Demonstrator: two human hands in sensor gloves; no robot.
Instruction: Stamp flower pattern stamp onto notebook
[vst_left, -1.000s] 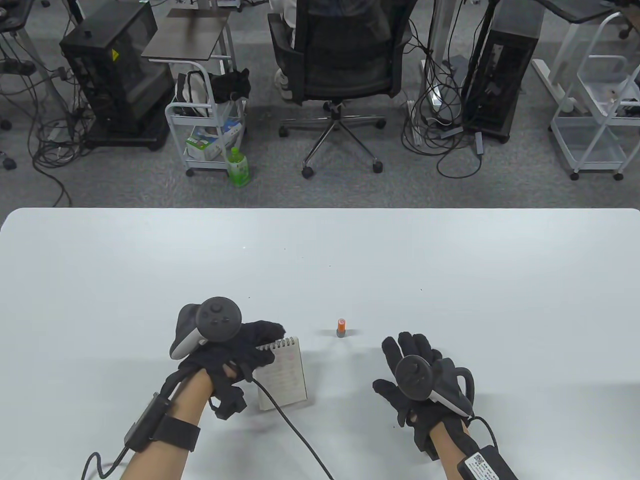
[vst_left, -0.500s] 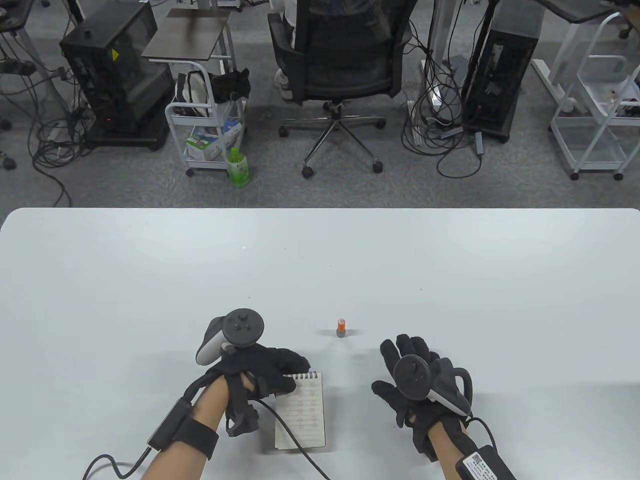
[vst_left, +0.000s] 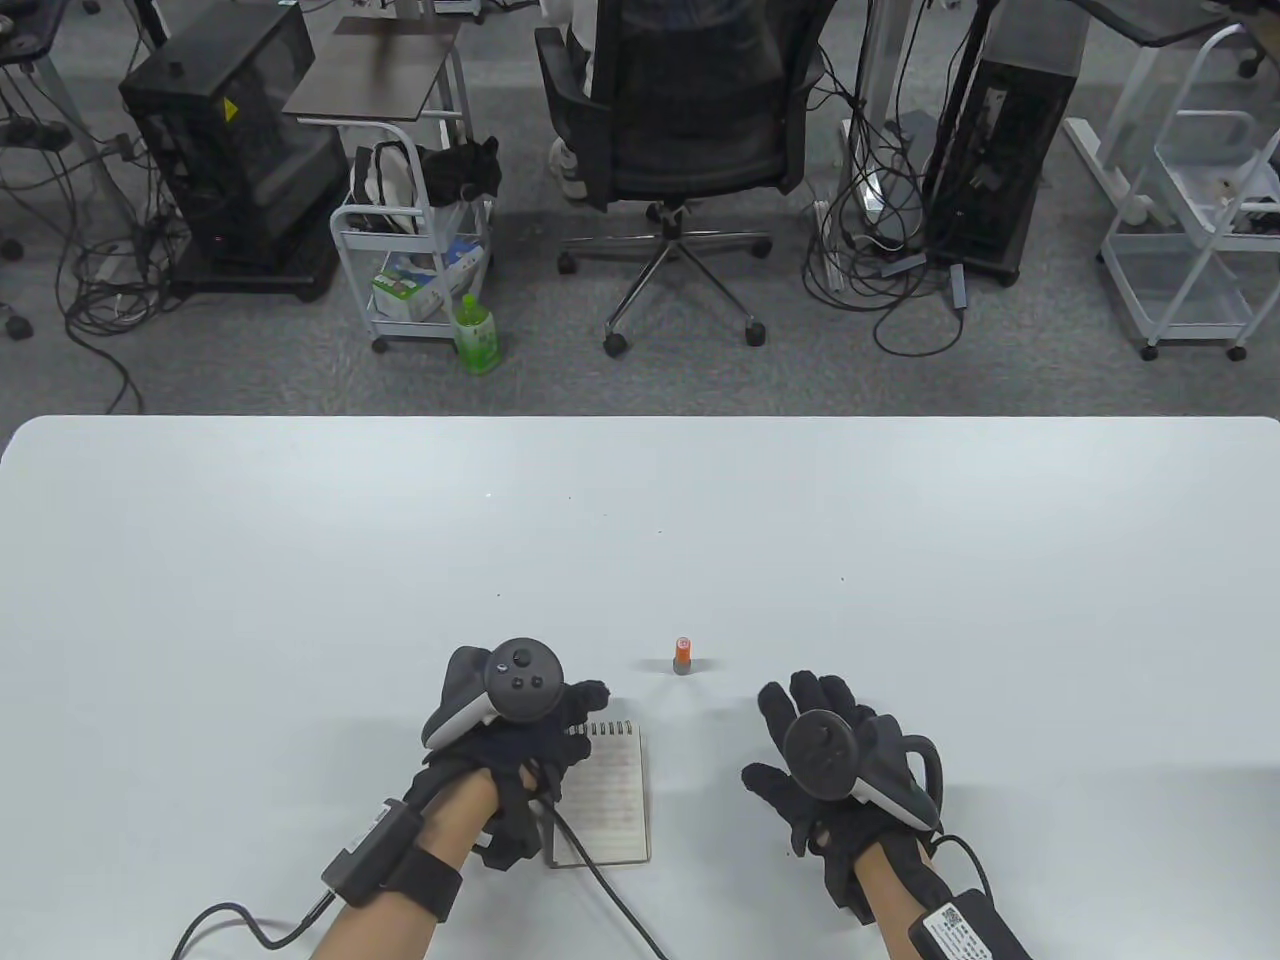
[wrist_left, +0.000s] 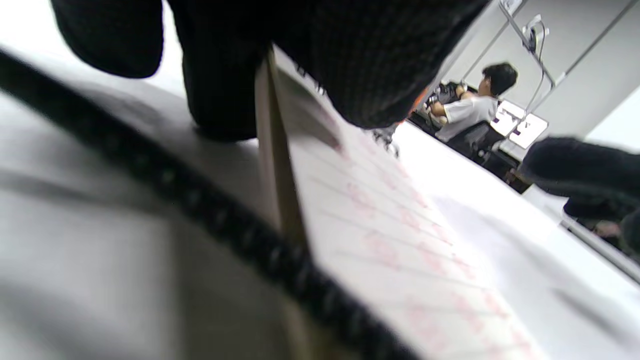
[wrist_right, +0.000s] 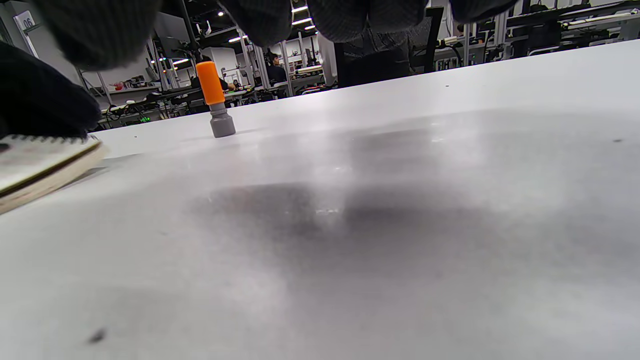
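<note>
Nearest the table's (vst_left: 300, 560) front edge, the notebook (vst_left: 610, 800) lies flat with its spiral binding at the far end and faint pink marks on its lined page. The left hand (vst_left: 520, 740) rests on its upper left corner, fingers spread over the binding; whether it grips the pad cannot be told. To the right, well apart from the notebook, the right hand (vst_left: 830, 760) lies flat with fingers apart, holding nothing. Beyond both hands, between them, the stamp (vst_left: 682, 656) stands upright, orange on a grey base, untouched.
</note>
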